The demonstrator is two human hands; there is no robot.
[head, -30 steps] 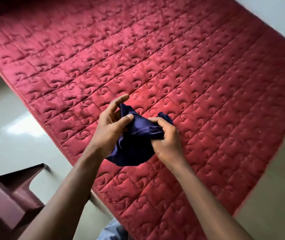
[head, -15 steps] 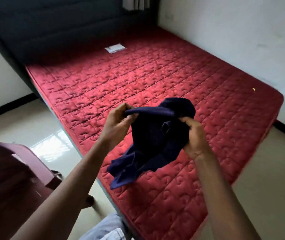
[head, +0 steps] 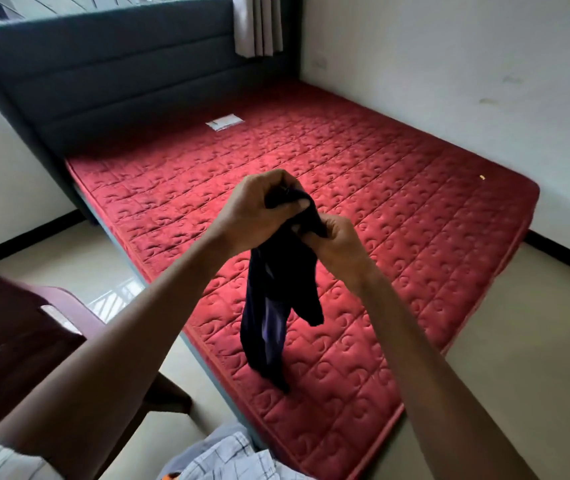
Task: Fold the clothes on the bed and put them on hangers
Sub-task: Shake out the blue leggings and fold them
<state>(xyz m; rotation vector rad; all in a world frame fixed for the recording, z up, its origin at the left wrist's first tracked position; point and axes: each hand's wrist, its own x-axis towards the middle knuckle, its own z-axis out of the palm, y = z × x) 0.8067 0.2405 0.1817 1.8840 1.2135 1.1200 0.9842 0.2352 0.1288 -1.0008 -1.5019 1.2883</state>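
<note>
A dark navy garment (head: 278, 299) hangs bunched in the air over the near edge of the red quilted mattress (head: 398, 216). My left hand (head: 256, 209) grips its top end, fingers curled round the cloth. Just below and to the right, my right hand (head: 335, 240) pinches the same garment. The lower end of the cloth dangles down to just above the mattress surface. No hanger is in view.
A dark maroon plastic chair (head: 17, 344) stands at the left on the tiled floor. A grey padded headboard (head: 121, 84) rises at the far end, with a white label (head: 224, 122) on the mattress near it. White walls border the right side.
The view has tilted up, showing headboard and wall. Both hands have come closer together at the garment's top, and the cloth now hangs longer and narrower beneath them.
</note>
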